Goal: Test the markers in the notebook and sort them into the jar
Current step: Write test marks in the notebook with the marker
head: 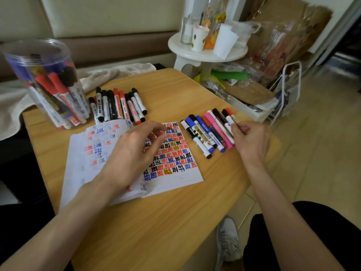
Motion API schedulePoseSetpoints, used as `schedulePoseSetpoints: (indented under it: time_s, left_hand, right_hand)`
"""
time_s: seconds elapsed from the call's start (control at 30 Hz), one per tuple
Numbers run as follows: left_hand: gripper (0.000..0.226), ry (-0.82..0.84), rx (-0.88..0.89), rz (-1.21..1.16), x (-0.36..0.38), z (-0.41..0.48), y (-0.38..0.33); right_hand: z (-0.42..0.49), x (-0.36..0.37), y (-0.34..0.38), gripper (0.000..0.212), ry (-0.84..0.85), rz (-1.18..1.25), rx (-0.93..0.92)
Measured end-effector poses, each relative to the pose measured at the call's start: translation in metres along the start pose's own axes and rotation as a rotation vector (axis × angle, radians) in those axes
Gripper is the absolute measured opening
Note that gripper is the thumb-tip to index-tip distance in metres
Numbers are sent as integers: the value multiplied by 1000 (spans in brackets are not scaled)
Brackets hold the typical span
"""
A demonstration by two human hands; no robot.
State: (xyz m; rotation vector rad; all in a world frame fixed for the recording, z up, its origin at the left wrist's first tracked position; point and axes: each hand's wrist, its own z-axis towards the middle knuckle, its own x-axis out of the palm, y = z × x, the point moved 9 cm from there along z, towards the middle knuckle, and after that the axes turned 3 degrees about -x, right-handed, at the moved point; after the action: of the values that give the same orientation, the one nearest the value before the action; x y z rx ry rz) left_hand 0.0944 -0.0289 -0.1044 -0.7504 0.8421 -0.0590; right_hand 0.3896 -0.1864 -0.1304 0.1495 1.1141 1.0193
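An open notebook [175,173] lies on the wooden table [156,222], its right page full of red, blue and black test marks. My left hand [134,151] hovers over the notebook's middle with loosely curled fingers, holding nothing. To the right lies a row of several markers [207,133] in black, blue, red and pink. My right hand [250,139] is at the row's right end, its fingertips pinching the red-capped marker [231,115] there. A clear plastic jar [45,83] with several markers stands at the back left.
A second group of black and red markers [119,104] lies behind the notebook. A white cloth [117,73] lies behind the table. A white stool [207,51] with bottles and cups, and a bin of clutter [250,94], stand to the right. My shoe [228,239] is below the table edge.
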Motion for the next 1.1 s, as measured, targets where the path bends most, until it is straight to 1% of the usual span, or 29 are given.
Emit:
schedulePoseSetpoints:
  time_s: [0.1,0.17,0.3,0.33,0.47,0.6,0.77,0.93,1.1]
  left_hand:
    - [31,15,-2,15,4,1,3]
    - [31,22,0,22,6,1,3]
    - [32,21,6,17,7,1,1]
    - [32,21,2,17,7,1,1]
    - [29,21,-3,18,6,-1,0]
    - [27,19,-11,5,6,-1,1]
    - [26,17,-14,0,4,-2,3]
    - [25,10,-18,-6,1,-2,6]
    - [26,8,-33,-11,-1,-3,9]
  right_hand:
    - [6,0,-6,25,-37,-77,10]
    - [8,2,-8,25,-36,-105,-1]
    - [9,17,-9,26,97,33,11]
    - [9,18,-8,26,108,53,8]
    - [4,17,3,30,102,82,-66]
    - [2,22,6,29,161,70,-103]
    - [1,21,8,31,170,86,-102]
    - [-1,20,14,38,178,127,-86]
    - [-4,21,28,43,185,127,-125]
